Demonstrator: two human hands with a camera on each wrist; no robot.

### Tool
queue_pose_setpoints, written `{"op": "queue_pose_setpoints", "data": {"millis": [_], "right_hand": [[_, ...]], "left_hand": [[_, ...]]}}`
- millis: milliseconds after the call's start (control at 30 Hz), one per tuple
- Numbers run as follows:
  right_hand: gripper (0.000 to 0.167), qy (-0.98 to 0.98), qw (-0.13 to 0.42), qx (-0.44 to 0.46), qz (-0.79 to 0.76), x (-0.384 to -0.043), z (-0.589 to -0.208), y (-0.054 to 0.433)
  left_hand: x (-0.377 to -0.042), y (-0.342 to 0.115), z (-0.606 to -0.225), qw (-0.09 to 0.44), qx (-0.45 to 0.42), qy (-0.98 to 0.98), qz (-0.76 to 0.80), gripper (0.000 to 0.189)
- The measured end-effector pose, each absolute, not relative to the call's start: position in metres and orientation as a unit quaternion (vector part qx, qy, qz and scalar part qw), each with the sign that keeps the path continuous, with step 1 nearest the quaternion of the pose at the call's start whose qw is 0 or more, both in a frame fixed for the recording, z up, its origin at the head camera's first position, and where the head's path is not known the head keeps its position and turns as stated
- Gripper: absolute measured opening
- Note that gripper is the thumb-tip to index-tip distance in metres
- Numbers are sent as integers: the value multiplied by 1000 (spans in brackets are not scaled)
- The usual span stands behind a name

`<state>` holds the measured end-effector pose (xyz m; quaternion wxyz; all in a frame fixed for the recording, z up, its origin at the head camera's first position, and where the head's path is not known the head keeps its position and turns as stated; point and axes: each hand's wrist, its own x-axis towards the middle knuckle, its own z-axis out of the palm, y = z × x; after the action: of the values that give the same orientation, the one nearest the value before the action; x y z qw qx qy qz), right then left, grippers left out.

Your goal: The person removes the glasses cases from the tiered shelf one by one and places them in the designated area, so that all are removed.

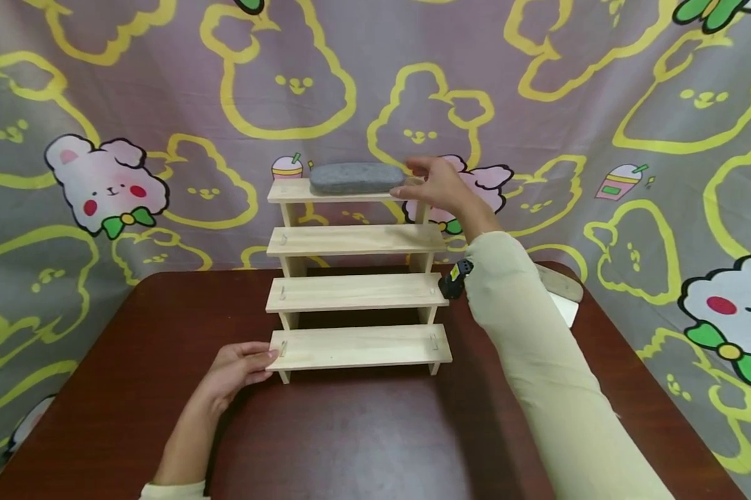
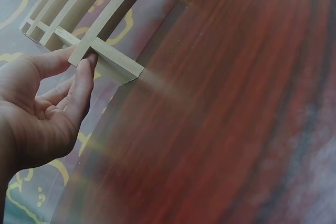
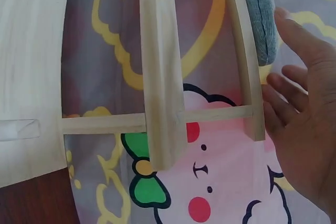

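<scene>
A pale wooden stepped shelf [image 1: 356,347] with several tiers stands on the dark brown table [image 1: 350,437]. A grey oblong fabric case [image 1: 354,178] lies on its top tier. My right hand [image 1: 438,187] hovers at the case's right end with its fingers straight, holding nothing. In the right wrist view the right hand [image 3: 304,124] sits beside the shelf's side frame [image 3: 247,77], just below the case [image 3: 260,14]. My left hand [image 1: 237,368] holds the left end of the lowest tier. In the left wrist view the left hand [image 2: 47,108] pinches that board's corner [image 2: 113,59] between thumb and forefinger.
A cloth backdrop [image 1: 100,187] printed with bunnies hangs right behind the shelf and table. A flat pale object [image 1: 563,292] lies on the table at the back right, partly hidden by my right sleeve [image 1: 538,361]. Bare tabletop stretches in front of the shelf.
</scene>
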<state>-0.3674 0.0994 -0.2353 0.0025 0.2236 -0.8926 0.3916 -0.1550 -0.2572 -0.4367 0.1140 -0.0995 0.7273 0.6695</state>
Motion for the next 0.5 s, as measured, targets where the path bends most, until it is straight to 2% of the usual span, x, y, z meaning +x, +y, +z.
{"op": "queue_pose_setpoints", "data": {"millis": [267,500], "right_hand": [[89,-900,-30,226,372,-378,-233,84],[85,-886,-24,230,401,-381,-239,75]], "left_hand": [[-156,-255,-433,110,-109,730,666,47],[-154,-255,-433,110,-105,731,666,44]]}}
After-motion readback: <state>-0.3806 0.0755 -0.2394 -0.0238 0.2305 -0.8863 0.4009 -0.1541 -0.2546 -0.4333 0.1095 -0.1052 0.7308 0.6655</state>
